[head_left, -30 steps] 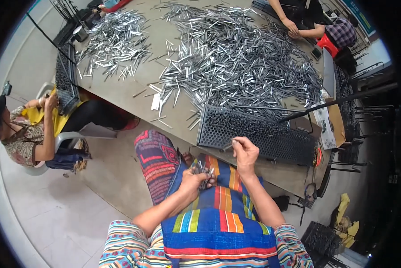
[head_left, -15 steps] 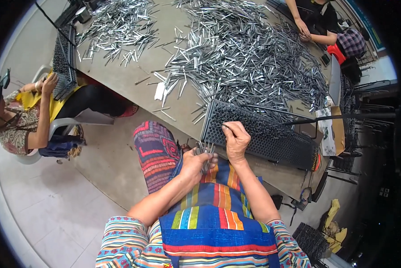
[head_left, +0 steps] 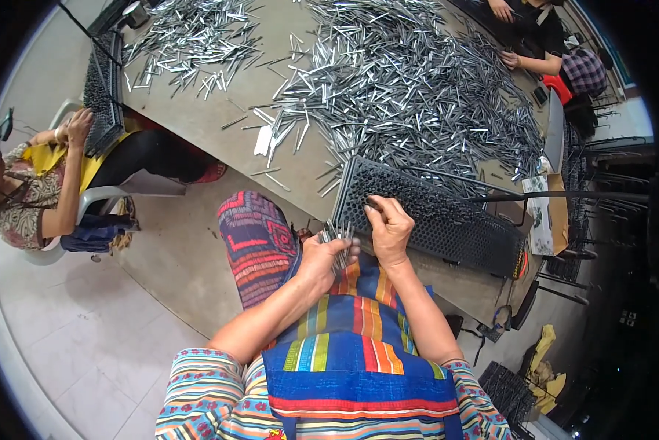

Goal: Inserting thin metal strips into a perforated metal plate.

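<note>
A bundle of thin metal rods (head_left: 337, 233) stands in my left hand (head_left: 321, 260), its fingers wrapped round them in front of the table edge. My right hand (head_left: 390, 227) is pinched over the left end of a long black tray (head_left: 447, 224) full of small round holes. What its fingertips hold, if anything, is too small to make out. The tray lies slanted along the table's near edge, propped against a great heap of loose grey metal rods (head_left: 417, 95).
A smaller heap of rods (head_left: 197, 44) lies at the far left, near a metal cup (head_left: 134, 15). An open cardboard box (head_left: 548, 213) stands right of the tray. A seated person (head_left: 39, 187) works at another black tray (head_left: 103, 95); another person's hand (head_left: 510, 60) is at the back right.
My right hand stays pinched at the tray's left end, with only slight movement. The far-right person's hands have come apart. The view has shifted a little.
</note>
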Demonstrator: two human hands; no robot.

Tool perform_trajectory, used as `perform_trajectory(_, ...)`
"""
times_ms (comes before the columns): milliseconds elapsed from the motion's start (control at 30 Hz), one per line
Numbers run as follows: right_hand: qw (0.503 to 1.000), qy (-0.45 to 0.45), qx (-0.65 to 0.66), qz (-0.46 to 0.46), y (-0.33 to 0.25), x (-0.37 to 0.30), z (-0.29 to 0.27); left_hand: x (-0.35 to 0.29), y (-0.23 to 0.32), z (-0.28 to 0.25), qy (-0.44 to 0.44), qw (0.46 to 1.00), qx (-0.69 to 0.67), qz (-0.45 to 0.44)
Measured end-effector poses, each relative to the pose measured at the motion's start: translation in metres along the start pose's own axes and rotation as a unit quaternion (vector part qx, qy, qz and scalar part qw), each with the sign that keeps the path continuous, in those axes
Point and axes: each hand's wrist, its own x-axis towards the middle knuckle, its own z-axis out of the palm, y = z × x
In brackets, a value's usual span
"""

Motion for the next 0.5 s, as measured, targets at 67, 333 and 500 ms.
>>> perform_trajectory(67, 0.998, -0.009, 0.028, 0.052, 0.001, -0.006, -0.002, -0.001, 0.002, 0.002, 0.005, 1.000, -0.004, 0.001)
perform_trajectory(333, 1.000, 0.009, 0.019, -0.017, 0.010, -0.007, 0.000, -0.001, 0.001, 0.004, 0.002, 1.000, -0.011, -0.001)
perform_trajectory(500, 1.000, 0.011, 0.018, -0.015, 0.002, 0.000, -0.006, 0.001, -0.002, -0.002, 0.008, 1.000, -0.011, -0.004)
